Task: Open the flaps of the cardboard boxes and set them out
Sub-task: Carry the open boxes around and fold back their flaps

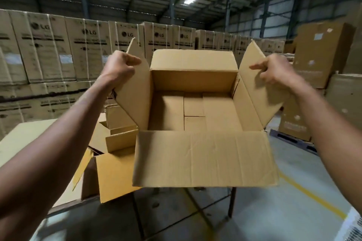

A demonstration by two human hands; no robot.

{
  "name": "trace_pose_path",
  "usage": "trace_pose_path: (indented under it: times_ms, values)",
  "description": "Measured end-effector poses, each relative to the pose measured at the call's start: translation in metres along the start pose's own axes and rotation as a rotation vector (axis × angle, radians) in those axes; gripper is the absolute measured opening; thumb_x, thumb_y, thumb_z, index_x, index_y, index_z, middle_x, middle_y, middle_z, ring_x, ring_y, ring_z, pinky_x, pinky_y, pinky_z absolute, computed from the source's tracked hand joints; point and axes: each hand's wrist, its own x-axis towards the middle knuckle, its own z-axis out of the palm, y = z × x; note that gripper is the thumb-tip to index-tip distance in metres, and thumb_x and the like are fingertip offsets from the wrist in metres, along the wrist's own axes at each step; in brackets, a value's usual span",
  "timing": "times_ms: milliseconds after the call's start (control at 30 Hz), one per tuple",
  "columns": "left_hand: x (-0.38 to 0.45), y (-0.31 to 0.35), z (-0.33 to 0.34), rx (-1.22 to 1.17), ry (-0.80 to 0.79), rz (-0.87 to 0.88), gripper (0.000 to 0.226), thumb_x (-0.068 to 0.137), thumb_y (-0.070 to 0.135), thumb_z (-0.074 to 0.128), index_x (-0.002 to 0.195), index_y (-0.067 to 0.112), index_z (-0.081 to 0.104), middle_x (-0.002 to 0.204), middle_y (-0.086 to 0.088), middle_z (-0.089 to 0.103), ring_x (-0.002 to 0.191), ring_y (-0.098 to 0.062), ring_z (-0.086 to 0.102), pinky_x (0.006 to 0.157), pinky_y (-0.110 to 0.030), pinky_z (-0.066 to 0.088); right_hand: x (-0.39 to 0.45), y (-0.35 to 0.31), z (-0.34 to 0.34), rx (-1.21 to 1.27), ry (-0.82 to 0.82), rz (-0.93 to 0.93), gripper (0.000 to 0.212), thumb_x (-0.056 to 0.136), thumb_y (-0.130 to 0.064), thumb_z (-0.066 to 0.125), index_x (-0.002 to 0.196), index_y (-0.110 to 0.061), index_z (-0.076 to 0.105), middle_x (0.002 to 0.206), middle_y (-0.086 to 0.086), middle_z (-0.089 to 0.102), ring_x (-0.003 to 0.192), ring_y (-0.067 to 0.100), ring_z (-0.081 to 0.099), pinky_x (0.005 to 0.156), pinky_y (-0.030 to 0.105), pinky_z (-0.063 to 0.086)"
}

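- Now, head view: the cardboard box is up in the air over the bench, all four flaps open.
- Left hand pinches the left flap; right hand pinches the right flap.
- It looks empty, light and bendy; holding by the flap creases seems safest.

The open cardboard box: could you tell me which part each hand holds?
Left hand grips the left side flap; right hand grips the right side flap.
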Motion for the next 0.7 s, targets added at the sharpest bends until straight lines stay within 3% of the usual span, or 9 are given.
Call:
trace_pose_path:
  times_ms: [200,367,500,700]
  values:
    - [0.055,-0.044,-0.013,0.051,0.039,-0.017,0.047,0.088,-0.010,0.054,0.128,0.011,0.067,0.133,-0.007,0.065,0.119,-0.013,0.061,0.095,-0.025,0.049,0.056,-0.040,0.052,0.063,0.004,-0.028,0.053,0.084,0.008,0.066,0.128,-0.020,0.065,0.137,0.002,0.062,0.120,0.021,0.059,0.094,0.037,0.054]
    - [0.088,-0.075,-0.031,0.096,0.063,-0.050,0.046,0.089,-0.010,0.053,0.128,0.010,0.067,0.131,-0.006,0.066,0.115,-0.022,0.065,0.090,-0.033,0.052,0.099,-0.067,0.094,0.130,-0.033,-0.049,0.050,0.085,0.008,0.064,0.128,-0.018,0.065,0.139,0.001,0.061,0.131,0.021,0.052,0.110,0.040,0.042]
    - [0.119,-0.103,-0.039,0.124,0.108,-0.067,0.044,0.090,-0.010,0.054,0.128,0.010,0.067,0.133,-0.008,0.065,0.119,-0.018,0.062,0.093,-0.029,0.050,0.140,-0.090,0.126,0.159,-0.050,-0.104,0.050,0.086,0.010,0.063,0.130,-0.015,0.064,0.139,0.004,0.060,0.132,0.021,0.051,0.102,0.031,0.043]
    - [0.162,-0.154,-0.041,0.184,0.142,-0.111,0.043,0.090,-0.005,0.055,0.126,0.015,0.069,0.131,-0.003,0.067,0.115,-0.009,0.060,0.095,-0.023,0.046,0.208,-0.105,0.185,0.187,-0.100,-0.165,0.049,0.085,0.008,0.065,0.128,-0.015,0.066,0.138,0.005,0.061,0.130,0.024,0.052,0.113,0.043,0.039]
